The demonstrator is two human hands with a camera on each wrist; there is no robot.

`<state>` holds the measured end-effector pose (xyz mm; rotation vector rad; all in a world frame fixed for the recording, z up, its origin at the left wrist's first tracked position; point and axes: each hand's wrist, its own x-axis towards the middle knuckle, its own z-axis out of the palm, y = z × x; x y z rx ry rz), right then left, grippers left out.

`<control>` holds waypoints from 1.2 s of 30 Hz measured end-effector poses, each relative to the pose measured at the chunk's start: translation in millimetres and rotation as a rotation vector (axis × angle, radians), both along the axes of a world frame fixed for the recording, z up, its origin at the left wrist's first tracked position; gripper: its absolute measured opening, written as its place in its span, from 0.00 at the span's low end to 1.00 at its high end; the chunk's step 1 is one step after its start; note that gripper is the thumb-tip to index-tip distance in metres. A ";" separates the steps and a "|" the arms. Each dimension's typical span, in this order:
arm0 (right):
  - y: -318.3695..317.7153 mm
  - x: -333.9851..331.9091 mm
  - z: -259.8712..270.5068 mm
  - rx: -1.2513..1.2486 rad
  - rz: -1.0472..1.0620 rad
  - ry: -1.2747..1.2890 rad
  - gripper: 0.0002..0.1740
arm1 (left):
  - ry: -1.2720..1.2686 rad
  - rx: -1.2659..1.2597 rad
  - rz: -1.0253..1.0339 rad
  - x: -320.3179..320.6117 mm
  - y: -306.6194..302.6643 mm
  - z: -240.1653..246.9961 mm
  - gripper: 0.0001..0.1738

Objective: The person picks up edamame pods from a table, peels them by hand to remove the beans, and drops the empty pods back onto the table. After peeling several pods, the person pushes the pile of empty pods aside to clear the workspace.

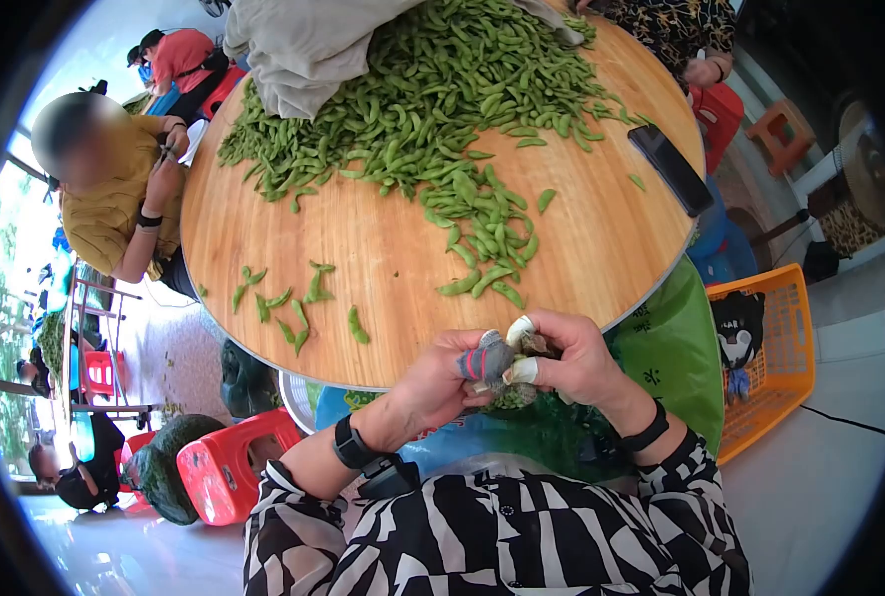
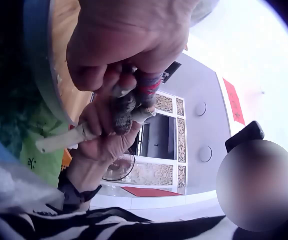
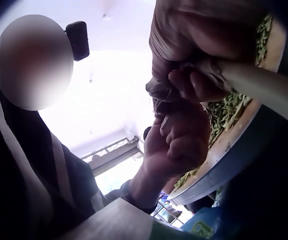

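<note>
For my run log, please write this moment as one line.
left hand: curled against right hand, hold unclear | right hand: grips white handle | both at table edge | pods heaped on table, untouched

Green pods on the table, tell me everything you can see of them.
The green pods lie in a loose heap on the round wooden table, from its far side to the middle, with a tongue trailing toward the near edge. They look flat and fresh. A few lie scattered at the near left. Pale grey fabric covers the heap's far left.
</note>
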<state>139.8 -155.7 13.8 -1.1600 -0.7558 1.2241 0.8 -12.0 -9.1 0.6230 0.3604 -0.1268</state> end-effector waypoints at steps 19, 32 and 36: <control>-10.9 -1.7 -12.5 -0.051 -0.036 -0.038 0.07 | -0.129 0.589 -0.234 -14.1 9.3 8.2 0.15; -10.4 -20.4 5.8 0.008 -0.226 -0.718 0.09 | -0.098 1.176 -0.154 -18.7 4.4 13.6 0.12; -8.9 -20.1 4.5 -0.018 -0.182 -0.705 0.11 | -0.037 1.116 -0.157 -19.6 1.5 20.0 0.11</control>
